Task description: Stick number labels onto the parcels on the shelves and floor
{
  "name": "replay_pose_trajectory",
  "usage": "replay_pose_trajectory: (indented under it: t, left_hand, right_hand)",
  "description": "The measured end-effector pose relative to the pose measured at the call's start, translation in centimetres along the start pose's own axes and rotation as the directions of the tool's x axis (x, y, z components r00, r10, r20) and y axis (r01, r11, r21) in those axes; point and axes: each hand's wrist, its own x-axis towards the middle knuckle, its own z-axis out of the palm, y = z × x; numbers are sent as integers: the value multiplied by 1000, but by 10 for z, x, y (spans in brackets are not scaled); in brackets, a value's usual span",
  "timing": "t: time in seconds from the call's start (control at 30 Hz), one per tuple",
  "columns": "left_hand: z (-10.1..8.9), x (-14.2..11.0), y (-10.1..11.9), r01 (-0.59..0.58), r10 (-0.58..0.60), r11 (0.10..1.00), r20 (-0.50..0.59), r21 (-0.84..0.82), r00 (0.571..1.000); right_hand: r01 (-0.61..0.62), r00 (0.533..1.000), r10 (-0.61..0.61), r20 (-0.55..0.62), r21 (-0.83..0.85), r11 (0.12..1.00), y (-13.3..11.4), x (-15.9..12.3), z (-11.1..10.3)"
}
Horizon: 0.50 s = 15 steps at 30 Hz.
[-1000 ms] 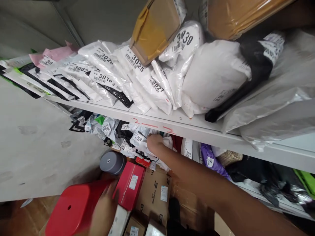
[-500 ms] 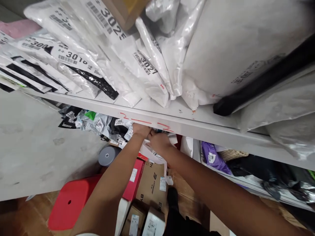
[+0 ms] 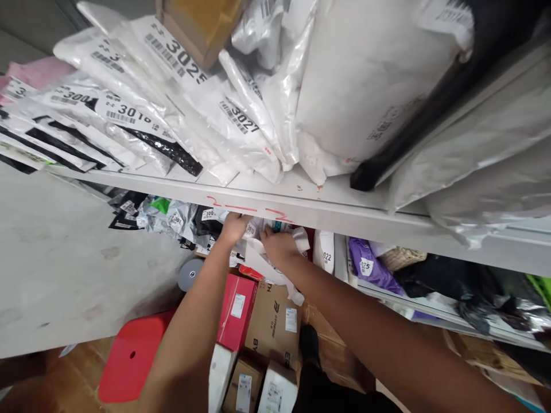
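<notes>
Closest: upper shelf (image 3: 327, 198), edge marked 2—2 in red. On it, leaning white parcels, incl. parcel 3025 (image 3: 183, 71) and parcel 3027 (image 3: 239, 117); brown box (image 3: 200, 28) with yellow tape above them. Right of those, large white bag (image 3: 365, 74), slim black parcel (image 3: 365, 175) slanting beside it, then stacked clear-wrapped bags (image 3: 486, 166).

Beneath the edge, 2 bare hands reach into packed parcels on the level below. Left hand (image 3: 235, 228): fingers curled narrow, down at the parcels; can't tell if it grips any. Parcel 3012 (image 3: 251, 230) sits between the hands, just beside the left fingers, partly hidden by the shelf edge. Right hand (image 3: 280, 248): half-curled, fingertips among the parcels, white packet (image 3: 258, 263) below and just left of it; grip can't be told.

Same level, right of the right hand: white parcel ending 022 (image 3: 323, 255), purple bag (image 3: 374, 267), black bags (image 3: 447, 281). Left of the left hand: silver parcels (image 3: 172, 221).

Farther down, floor: red box (image 3: 236, 330) beside printed carton (image 3: 275, 324), red stool (image 3: 135, 358), grey round container (image 3: 188, 275) near the wall (image 3: 86, 246).
</notes>
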Motion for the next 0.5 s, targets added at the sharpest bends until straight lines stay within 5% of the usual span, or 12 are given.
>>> replay_pose_trajectory:
  t: [0.2, 0.33, 0.5]
  left_hand:
    - [-68, -111, -42, 144, -199, 920, -120, -364, 973]
    - [-86, -173, -57, 261, -454, 619, -67, -741, 889]
    - [-100, -212, -56, 246, -477, 551, -59, -798, 877]
  right_hand:
    - [11, 1000, -11, -19, -2, 1000, -3, -2, -1]
    - [33, 999, -34, -31, -34, 999, -7, -5, -1]
    - [45, 998, -49, -47, -86, 995, -11, -9, -1]
